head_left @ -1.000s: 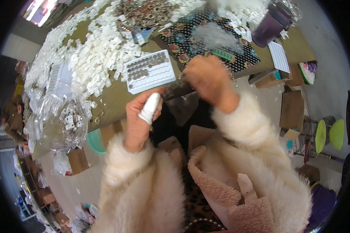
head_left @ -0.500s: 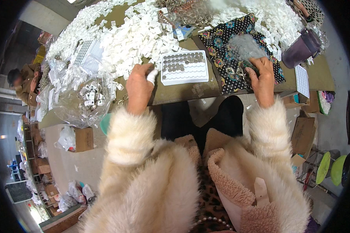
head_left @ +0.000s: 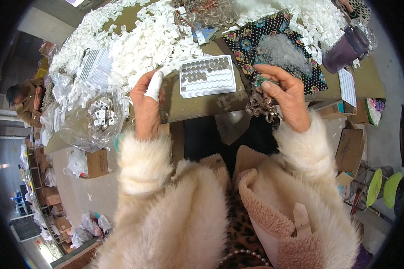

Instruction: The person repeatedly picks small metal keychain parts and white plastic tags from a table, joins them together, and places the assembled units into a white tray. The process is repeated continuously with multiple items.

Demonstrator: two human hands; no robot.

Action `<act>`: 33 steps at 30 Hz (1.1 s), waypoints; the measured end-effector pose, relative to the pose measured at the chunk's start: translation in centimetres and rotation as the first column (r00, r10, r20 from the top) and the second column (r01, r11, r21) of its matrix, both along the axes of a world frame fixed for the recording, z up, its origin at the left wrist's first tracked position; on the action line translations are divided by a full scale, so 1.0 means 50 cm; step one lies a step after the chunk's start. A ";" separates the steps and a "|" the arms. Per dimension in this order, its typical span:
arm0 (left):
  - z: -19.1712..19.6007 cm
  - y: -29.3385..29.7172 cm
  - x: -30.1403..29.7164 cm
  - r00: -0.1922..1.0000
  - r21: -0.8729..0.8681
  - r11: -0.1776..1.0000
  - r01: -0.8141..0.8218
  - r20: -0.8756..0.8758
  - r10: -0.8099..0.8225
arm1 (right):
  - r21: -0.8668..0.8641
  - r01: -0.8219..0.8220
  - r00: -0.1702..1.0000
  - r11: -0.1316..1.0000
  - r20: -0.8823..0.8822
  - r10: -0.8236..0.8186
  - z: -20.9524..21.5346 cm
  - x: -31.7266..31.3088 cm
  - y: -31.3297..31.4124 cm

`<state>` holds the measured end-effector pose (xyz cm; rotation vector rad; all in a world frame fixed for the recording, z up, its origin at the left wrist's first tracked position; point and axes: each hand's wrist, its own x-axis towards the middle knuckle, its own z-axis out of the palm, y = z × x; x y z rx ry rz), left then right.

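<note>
Pinching a small white plastic piece betw. thumb & taped finger, left hand sits centre-left of frame, just left of white compartment tray. Right hand, centre-right, fingers closed on a small green-dark bit, w/ a clump of brownish metal bits beneath it at tabletop edge. Patterned cloth behind. White-piece heap upper left; clear bag left; purple jug upper right.
</note>
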<state>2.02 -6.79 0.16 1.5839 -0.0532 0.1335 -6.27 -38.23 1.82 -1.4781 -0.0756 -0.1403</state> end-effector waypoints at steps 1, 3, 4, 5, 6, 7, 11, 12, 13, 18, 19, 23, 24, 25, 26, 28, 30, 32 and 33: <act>0.012 -0.012 -0.018 0.989 -0.229 0.964 0.135 -0.023 -0.144 | 0.109 -0.063 0.995 0.992 -0.070 0.071 0.001 0.005 0.010; 0.029 -0.047 -0.050 0.937 -0.373 0.876 0.307 -0.044 -0.347 | 0.242 -0.157 0.981 0.958 -0.073 0.179 -0.003 0.012 0.039; 0.034 -0.064 -0.067 0.893 -0.418 0.824 0.381 -0.065 -0.446 | 0.288 -0.185 0.972 0.940 -0.090 0.218 -0.006 0.012 0.051; 0.036 -0.081 -0.075 0.834 -0.431 0.763 0.482 -0.043 -0.551 | 0.332 -0.211 0.960 0.919 -0.105 0.258 -0.008 0.013 0.061; 0.036 -0.097 -0.086 0.829 -0.443 0.762 0.472 -0.071 -0.554 | 0.376 -0.217 0.958 0.901 -0.094 0.270 -0.011 0.007 0.070; 0.035 -0.110 -0.095 0.821 -0.461 0.755 0.467 -0.091 -0.564 | 0.371 -0.172 0.962 0.912 -0.138 0.237 -0.012 0.005 0.068; 0.036 -0.134 -0.105 0.839 -0.352 0.821 0.449 -0.150 -0.523 | 0.320 -0.167 0.977 0.933 -0.075 0.201 -0.016 0.001 0.058; 0.036 -0.139 -0.110 0.866 -0.278 0.868 0.410 -0.178 -0.466 | 0.303 -0.150 0.978 0.941 -0.092 0.185 -0.017 0.000 0.056; 0.037 -0.143 -0.113 0.876 -0.222 0.886 0.407 -0.182 -0.447 | 0.288 -0.131 0.979 0.949 -0.113 0.169 -0.019 -0.001 0.055; 0.037 -0.169 -0.126 0.890 -0.082 0.903 0.422 -0.153 -0.430 | 0.170 -0.158 0.978 0.973 -0.108 0.177 -0.023 -0.007 0.058; 0.036 -0.169 -0.126 0.893 -0.102 0.909 0.405 -0.171 -0.417 | 0.118 -0.182 0.976 0.976 -0.102 0.194 -0.023 -0.009 0.058; 0.030 -0.156 -0.115 0.855 -0.377 0.844 0.381 -0.204 -0.477 | 0.095 -0.179 0.981 0.979 -0.056 0.185 -0.020 -0.012 0.060; 0.028 -0.154 -0.112 0.843 -0.467 0.822 0.327 -0.249 -0.476 | 0.021 -0.154 0.988 0.988 -0.007 0.154 -0.020 -0.013 0.062; 0.026 -0.154 -0.112 0.839 -0.515 0.778 0.360 -0.185 -0.511 | -0.051 -0.124 0.991 0.991 0.045 0.126 -0.020 -0.014 0.067; 0.023 -0.155 -0.114 0.839 -0.533 0.774 0.342 -0.198 -0.507 | -0.131 -0.085 0.991 0.988 0.096 0.098 -0.021 -0.015 0.072; 0.019 -0.162 -0.117 0.856 -0.524 0.797 0.301 -0.220 -0.468 | -0.208 -0.053 0.985 0.977 0.147 0.085 -0.022 -0.016 0.083; 0.017 -0.169 -0.120 0.886 -0.471 0.838 0.277 -0.212 -0.412 | -0.272 -0.019 0.975 0.962 0.210 0.078 -0.024 -0.018 0.091; 0.018 -0.169 -0.124 0.868 -0.452 0.837 0.309 -0.226 -0.443 | -0.357 0.032 0.963 0.933 0.260 0.067 -0.024 -0.016 0.096; 0.018 -0.168 -0.127 0.861 -0.440 0.838 0.323 -0.230 -0.453 | -0.385 0.057 0.957 0.921 0.284 0.060 -0.025 -0.016 0.098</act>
